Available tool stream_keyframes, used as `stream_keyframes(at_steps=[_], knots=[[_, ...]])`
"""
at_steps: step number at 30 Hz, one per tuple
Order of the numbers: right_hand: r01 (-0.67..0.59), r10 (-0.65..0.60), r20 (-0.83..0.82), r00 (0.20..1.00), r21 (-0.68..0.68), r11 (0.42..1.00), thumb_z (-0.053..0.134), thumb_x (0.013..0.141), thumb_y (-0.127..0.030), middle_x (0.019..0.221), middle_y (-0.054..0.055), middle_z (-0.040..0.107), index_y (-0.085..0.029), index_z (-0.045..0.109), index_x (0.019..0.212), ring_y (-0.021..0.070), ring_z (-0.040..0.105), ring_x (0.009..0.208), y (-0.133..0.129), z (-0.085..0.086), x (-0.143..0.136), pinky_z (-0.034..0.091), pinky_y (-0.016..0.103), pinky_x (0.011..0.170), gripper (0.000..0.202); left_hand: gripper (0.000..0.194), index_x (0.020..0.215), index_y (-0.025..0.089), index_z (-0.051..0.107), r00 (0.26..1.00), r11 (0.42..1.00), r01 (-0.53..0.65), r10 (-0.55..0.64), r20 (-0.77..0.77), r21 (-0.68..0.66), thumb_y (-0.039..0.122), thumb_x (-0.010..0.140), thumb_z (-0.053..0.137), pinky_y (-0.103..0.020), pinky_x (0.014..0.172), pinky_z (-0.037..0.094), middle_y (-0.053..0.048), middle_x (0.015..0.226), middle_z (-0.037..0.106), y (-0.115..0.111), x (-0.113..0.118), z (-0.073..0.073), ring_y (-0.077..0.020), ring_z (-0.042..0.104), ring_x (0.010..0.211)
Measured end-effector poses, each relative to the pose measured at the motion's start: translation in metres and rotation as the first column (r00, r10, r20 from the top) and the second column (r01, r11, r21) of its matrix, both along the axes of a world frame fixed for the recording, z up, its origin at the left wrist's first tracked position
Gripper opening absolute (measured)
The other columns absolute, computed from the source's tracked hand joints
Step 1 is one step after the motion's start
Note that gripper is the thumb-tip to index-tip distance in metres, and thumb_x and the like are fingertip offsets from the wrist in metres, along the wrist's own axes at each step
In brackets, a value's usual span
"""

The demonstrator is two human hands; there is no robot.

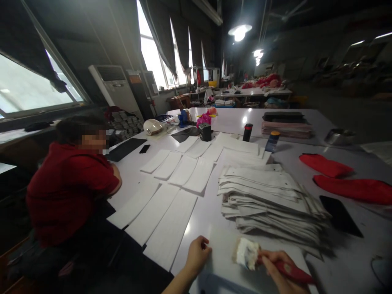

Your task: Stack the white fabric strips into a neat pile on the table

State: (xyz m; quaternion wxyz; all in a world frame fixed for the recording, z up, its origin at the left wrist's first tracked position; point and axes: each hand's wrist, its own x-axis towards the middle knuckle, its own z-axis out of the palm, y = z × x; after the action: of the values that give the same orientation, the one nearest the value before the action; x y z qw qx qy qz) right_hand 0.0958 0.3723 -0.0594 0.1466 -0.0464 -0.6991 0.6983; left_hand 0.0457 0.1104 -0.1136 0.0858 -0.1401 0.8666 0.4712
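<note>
My right hand (277, 265) grips the red handle of a wide brush (247, 253) with pale, coated bristles. The brush lies over a whitish sheet (223, 241) at the front of the table. At this sheet's left side is my left hand (198, 252), its fingers curled and thumb near the fingertips; whether it pinches the sheet's edge is too small to tell. Behind the brush rises a thick, uneven stack of light grey fabric pieces (260, 196). White rectangular pieces (171, 224) lie in rows to the left of my hands.
A person in a red shirt (73, 183) leans on the table's left edge. A black phone (341, 215) and red sleeves (352, 188) lie right of the stack. Farther back stand a black bottle (248, 132), a blue container (272, 141) and a metal bowl (339, 136).
</note>
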Motion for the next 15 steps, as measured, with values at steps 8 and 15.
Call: stream_keyframes(at_steps=[8, 15], knots=[[-0.238, 0.236, 0.036, 0.971, 0.232, 0.943, 0.060, 0.080, -0.054, 0.082, 0.006, 0.067, -0.022, 0.058, 0.077, 0.0246, 0.065, 0.079, -0.058, -0.012, -0.052, 0.054, 0.032, 0.071, 0.032, 0.010, 0.063, 0.016, 0.058, 0.995, 0.993, -0.073, 0.066, 0.078, 0.090, 0.006, 0.065, 0.058, -0.021, 0.051, 0.037, 0.004, 0.055, 0.053, -0.002, -0.001, -0.007, -0.0103, 0.050, 0.051], [0.039, -0.117, 0.127, 0.985, 0.495, 0.868, 0.066, 0.068, -0.056, 0.073, 0.005, 0.065, -0.028, 0.066, 0.077, 0.0243, 0.063, 0.059, 0.126, -0.027, 0.002, 0.053, 0.033, 0.051, 0.030, 0.013, 0.060, 0.017, 0.056, 0.990, 0.984, -0.084, 0.064, 0.129, 0.157, 0.004, 0.061, 0.058, -0.021, 0.048, 0.035, 0.004, 0.051, 0.052, -0.003, -0.004, -0.012, -0.0095, 0.049, 0.048]])
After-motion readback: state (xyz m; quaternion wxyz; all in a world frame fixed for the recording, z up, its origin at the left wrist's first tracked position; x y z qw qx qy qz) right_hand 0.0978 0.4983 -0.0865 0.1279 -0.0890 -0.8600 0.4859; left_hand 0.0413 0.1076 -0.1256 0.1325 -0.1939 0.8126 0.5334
